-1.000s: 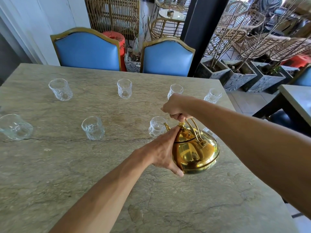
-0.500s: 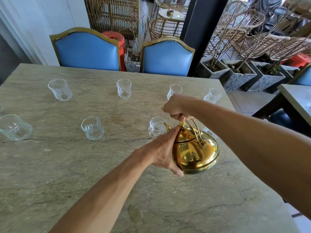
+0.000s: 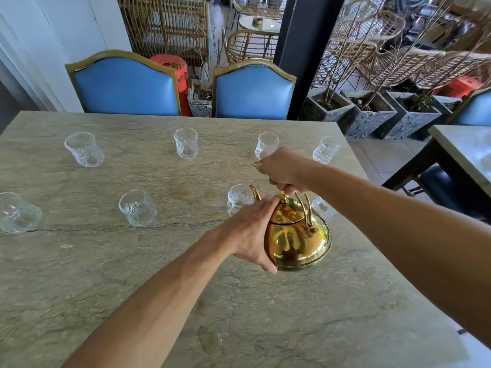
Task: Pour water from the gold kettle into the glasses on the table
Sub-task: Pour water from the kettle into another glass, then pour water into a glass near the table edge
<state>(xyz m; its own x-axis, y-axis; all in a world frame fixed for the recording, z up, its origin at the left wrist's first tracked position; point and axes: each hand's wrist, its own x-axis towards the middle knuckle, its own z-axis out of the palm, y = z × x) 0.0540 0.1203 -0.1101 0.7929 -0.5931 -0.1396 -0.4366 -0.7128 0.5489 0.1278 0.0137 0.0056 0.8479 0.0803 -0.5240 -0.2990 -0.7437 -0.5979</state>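
Gold, polished metal: the round gold kettle (image 3: 297, 240) is over the right part of the grey-green veined stone table (image 3: 106, 274), near its right edge. The right hand (image 3: 285, 168) is clenched from above round the kettle's hooped handle (image 3: 301, 208). The left hand (image 3: 249, 232) lies flat against the kettle's left flank, fingers straight, index tip on the lid knob (image 3: 283, 197), thumb down by the base. The body is tilted. Its curved spout (image 3: 255, 192) is just beside the rim of a front-row glass (image 3: 239, 199). Whether the base touches the stone I cannot tell.

Count: eight clear cut-pattern glasses (image 3: 186, 142), in two rows of four. The back row is near the far edge. The front-right glass (image 3: 322, 207) is partly hidden behind the right forearm. Within a row the glasses stand well apart, and a broad strip of stone runs between the rows. A wide stretch of stone lies between the kettle and the near edge.

Room: two blue padded chairs (image 3: 125, 86) with gold frames stand at the far edge. Behind them are a black pillar (image 3: 308, 49), grey square planters (image 3: 372, 115) and rattan chairs (image 3: 372, 41). A second stone table (image 3: 462, 147) stands at right, across a tiled gap.
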